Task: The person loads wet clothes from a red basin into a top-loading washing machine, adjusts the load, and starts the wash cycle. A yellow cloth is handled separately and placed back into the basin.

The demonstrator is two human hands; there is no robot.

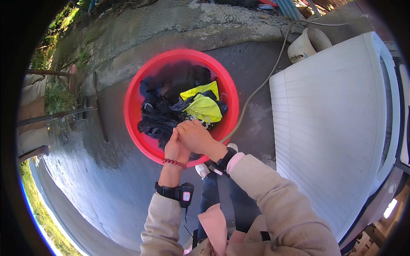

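Note:
A round red plastic tub [133, 96] stands on the wet concrete in front of me. Dark wet clothes [160, 105] lie inside it, with a bright yellow and dark cloth [205, 107] at their right. My left hand [176, 148], with a red bead bracelet on its wrist, is over the tub's near part. Against it rests my right hand [196, 136], its fingers bent down over the left fingertips. Whether anything is between the hands is hidden. White bubbles or foam bits [196, 117] show on the cloth just beyond my knuckles.
A hose [256, 91] runs past the tub's right side. White ribbed washing machine or appliance [323, 105] stands at the right, a dirty white bucket [298, 49] behind it. A metal frame [99, 108] is at the left. My feet are close to the tub's near rim.

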